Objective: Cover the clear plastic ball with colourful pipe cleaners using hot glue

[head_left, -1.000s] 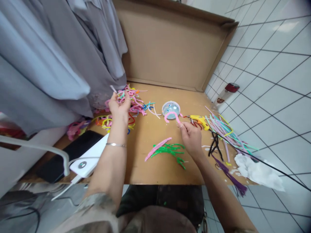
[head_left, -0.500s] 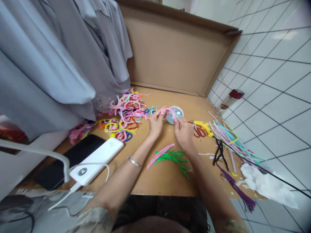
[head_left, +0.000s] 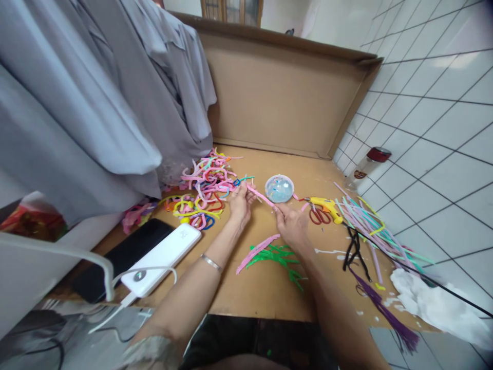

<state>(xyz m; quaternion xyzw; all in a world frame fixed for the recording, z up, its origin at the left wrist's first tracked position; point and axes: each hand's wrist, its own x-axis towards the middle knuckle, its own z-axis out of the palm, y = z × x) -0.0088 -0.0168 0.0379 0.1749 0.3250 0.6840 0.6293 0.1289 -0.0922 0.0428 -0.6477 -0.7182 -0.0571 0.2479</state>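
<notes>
1. Above the brown table (head_left: 262, 300), a pink strip (head_left: 263, 197) ran nearly straight between the two hands, on the near left side of the round bowl (head_left: 267, 186).
2. Left hand (head_left: 241, 204): fingertips pinched on the strip; whether it extended past them could not be told.
3. Right hand (head_left: 291, 222): thumb and fingers clamped on the strip; hands near each other, not touching.
4. Nearer the person, a second pink strip (head_left: 256, 253) lay against green strips (head_left: 275, 255).
5. Right side: yellow glue gun (head_left: 326, 206) beside red-handled scissors (head_left: 319, 216).
6. Left side: tangled pile of coloured strips (head_left: 208, 180).
</notes>
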